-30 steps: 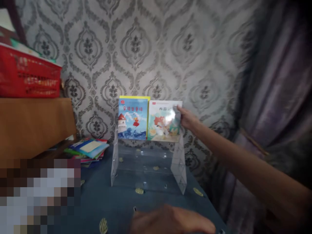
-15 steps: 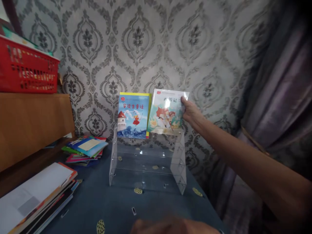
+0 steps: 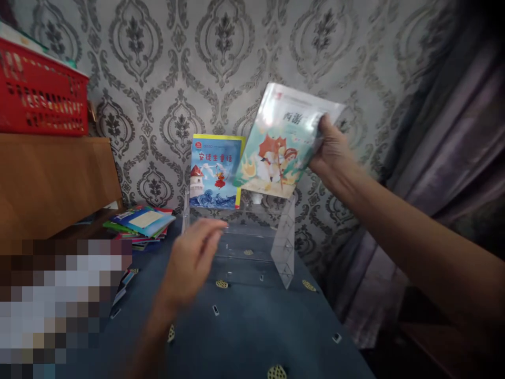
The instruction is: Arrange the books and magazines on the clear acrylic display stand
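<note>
Right grip [image 3: 334,150]: pinches the white and green book [image 3: 274,158] by its right edge, thumb on the front.
White and green book: flat and shiny, tilted, up by the rack's top right; I can't tell if they touch.
Left grip [image 3: 191,260]: holds nothing, fingers loosely bent, in front of the rack's left side.
Clear rack [image 3: 283,250]: see-through plastic, with flat side walls.
Blue book [image 3: 216,181]: smooth, stands at the rack's top left.
Counter [image 3: 252,326]: dark blue top with yellow ovals.
Hard to see: glare and blur hide some title; the left grip covers part of the rack; the red basket [image 3: 59,100], full of holes, is cut off.
</note>
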Tool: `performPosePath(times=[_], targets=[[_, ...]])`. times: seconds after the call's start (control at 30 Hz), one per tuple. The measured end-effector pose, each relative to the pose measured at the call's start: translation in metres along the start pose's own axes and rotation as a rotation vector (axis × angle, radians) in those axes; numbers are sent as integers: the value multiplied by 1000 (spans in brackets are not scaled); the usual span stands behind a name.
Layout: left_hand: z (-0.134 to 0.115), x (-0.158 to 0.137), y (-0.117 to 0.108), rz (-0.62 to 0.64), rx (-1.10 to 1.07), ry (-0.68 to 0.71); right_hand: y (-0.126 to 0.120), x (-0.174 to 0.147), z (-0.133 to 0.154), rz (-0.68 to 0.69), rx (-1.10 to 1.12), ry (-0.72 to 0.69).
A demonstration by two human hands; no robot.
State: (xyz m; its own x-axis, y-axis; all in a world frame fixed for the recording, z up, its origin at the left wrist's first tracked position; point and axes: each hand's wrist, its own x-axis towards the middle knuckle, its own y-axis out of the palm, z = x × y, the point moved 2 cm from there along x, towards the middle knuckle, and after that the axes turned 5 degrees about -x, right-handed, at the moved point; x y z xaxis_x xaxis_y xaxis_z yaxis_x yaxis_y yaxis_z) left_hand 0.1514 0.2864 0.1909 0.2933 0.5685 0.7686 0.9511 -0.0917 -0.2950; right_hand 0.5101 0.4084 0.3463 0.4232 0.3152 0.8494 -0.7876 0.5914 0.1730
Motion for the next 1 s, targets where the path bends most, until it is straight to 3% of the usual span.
performPosePath(times=[0.07, 0.13, 0.3, 0.43, 0.7, 1.0], targets=[[33, 17, -13, -103, -20, -141, 15, -22, 3, 70, 121, 192], [60, 37, -22, -157, -30, -190, 33, -46, 5, 109, 210, 289], [91, 89, -32, -82, -28, -128, 76, -97, 9, 236, 363, 280], [101, 115, -33, -3, -61, -102, 99, -112, 7, 215, 360, 259], [126, 136, -42, -82, -80, -99, 122, -113, 1, 173, 327, 177], [147, 125, -46, -117, -92, -174, 131, -133, -4, 236, 372, 183]])
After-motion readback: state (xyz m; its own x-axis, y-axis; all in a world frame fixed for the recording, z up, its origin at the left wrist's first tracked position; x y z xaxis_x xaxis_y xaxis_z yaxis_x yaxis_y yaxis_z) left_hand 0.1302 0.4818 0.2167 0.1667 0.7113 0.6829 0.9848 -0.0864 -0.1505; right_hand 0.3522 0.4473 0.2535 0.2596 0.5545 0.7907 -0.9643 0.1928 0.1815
